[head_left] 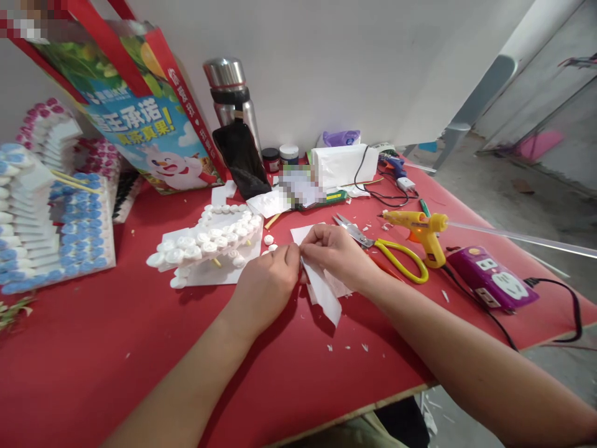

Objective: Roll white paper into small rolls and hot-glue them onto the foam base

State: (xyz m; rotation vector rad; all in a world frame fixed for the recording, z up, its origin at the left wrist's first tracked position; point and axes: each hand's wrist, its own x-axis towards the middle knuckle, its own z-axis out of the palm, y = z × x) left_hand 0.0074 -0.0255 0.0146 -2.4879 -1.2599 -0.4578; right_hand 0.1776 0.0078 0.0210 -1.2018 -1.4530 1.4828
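Looks like rolling or folding, left hand (273,280) and right hand (330,249) pinching the white paper strip (323,292), next move probably needs steady tension

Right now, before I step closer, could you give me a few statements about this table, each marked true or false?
1. The left hand and right hand meet at the white paper. True.
2. The glue gun lies left of the scissors. False: the yellow glue gun lies right of the scissors.
3. The steel thermos stands upright. True.
4. The power socket is green. False: the power socket is purple.
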